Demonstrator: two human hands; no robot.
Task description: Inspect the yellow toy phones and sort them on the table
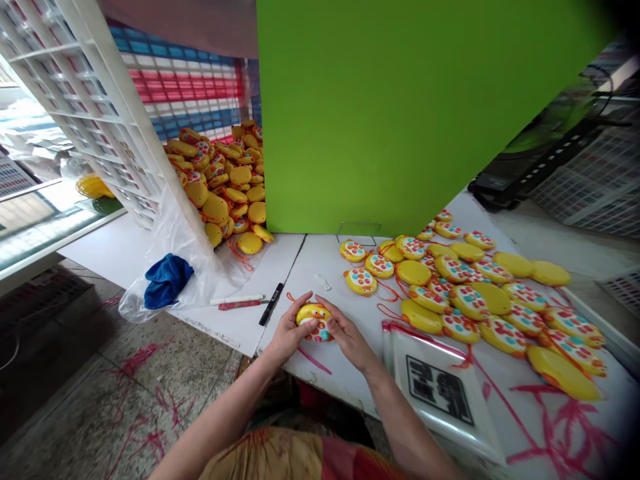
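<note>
A yellow duck-shaped toy (313,319) with coloured buttons is held between both my hands just above the white table's (280,280) front edge. My left hand (289,329) grips its left side with the thumb over the top. My right hand (345,333) closes on its right side. A red string trails from the toy across the table. Several more such toys (475,293) lie spread out to the right, some face up, some face down.
A heap of the same yellow toys (225,183) spills from a clear plastic bag at the back left, beside a white crate (90,100). A green board (400,113) stands behind. Pens and a black marker (271,303), a blue cloth (167,280) and a bagged printed sheet (440,387) lie nearby.
</note>
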